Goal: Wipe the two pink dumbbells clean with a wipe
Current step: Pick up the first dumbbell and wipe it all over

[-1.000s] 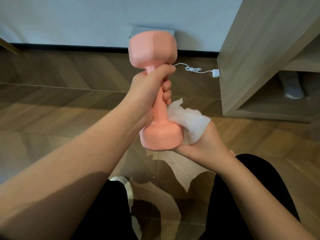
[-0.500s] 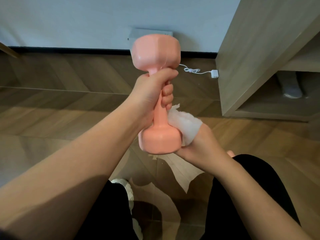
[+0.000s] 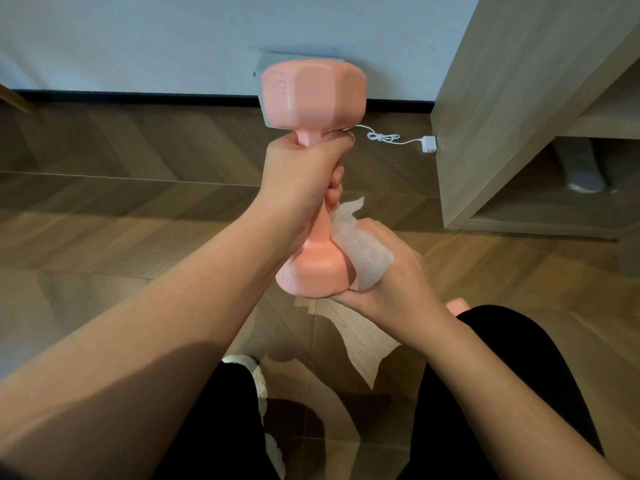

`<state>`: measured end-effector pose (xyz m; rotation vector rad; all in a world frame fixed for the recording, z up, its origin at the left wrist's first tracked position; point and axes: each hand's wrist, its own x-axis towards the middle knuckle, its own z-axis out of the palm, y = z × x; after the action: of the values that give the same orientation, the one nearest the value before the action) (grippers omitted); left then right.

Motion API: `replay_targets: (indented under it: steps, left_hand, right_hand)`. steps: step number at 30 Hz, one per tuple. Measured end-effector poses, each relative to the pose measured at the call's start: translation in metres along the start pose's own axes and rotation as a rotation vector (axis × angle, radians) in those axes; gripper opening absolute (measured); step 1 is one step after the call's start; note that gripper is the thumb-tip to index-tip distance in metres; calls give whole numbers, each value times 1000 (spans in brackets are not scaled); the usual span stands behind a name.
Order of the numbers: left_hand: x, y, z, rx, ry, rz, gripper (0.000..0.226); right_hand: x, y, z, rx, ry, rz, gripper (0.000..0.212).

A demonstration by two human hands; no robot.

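Note:
My left hand (image 3: 304,174) grips the handle of a pink dumbbell (image 3: 313,93) and holds it upright above the floor. Its upper head sits high in the middle of the view, its lower head at my right palm. My right hand (image 3: 391,282) holds a crumpled white wipe (image 3: 363,247) pressed against the right side of the lower head and the base of the handle. A small pink patch (image 3: 457,304) shows on the floor behind my right wrist, most likely part of the second dumbbell; the rest is hidden.
A wooden cabinet (image 3: 512,98) with an open lower shelf stands at the right. A white charger and cable (image 3: 408,140) lie on the wood floor by the wall. My black-clad legs and a white shoe (image 3: 256,375) fill the bottom.
The dumbbell has shifted slightly down and turned in my left hand. My right hand with the wipe has slid up along the lower head toward the handle.

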<state>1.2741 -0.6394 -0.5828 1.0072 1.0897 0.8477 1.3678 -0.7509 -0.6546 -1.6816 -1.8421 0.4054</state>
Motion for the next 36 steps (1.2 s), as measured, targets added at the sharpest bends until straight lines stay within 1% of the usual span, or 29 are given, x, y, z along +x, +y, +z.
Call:
replay_targets:
  steps: [2,4,6,7,10,12,14,16,18,21,24,30,33,36]
  left_hand:
    - [2,0,-5,-3,8,-18,23]
    - [3,0,-9,-8,18,-41,23]
    - [5,2,-13,-31,-10,-91,22]
    - [5,3,-15,-62,-59,-134,22]
    - [5,8,-20,-230,-309,-262,22]
    - [3,10,-23,-357,-434,-273,26]
    - [1,11,-24,-436,-511,-261,26]
    - [-2,13,-22,-420,-527,-259,29]
    - [-3,13,-19,-360,-489,-273,40]
    - [-2,14,-14,-295,-364,-274,44]
    - [-3,14,-13,-241,-264,-229,42]
    - [-8,10,-6,-111,-100,-148,36]
    - [-11,8,-4,-103,-2,-109,34]
    - [-13,6,-2,-95,110,-40,31]
  right_hand:
    - [0,0,3,-18,-3,-18,63]
    - [2,-1,3,65,-25,-2,61]
    - [3,-1,-1,159,-37,-4,56]
    - [3,0,-3,204,-45,-11,54]
    - [5,5,-17,406,-137,32,51]
    - [7,9,-27,530,-209,29,49]
    - [7,10,-36,647,-240,42,52]
    - [7,8,-38,659,-253,30,52]
    - [7,4,-33,541,-253,10,47]
    - [5,2,-25,451,-211,59,49]
    - [1,1,-22,333,-144,61,55]
    - [-3,-4,-16,82,-31,-104,50]
    - [-3,-3,-14,19,-23,-129,50]
    - [-2,-4,-11,42,-47,-111,56]
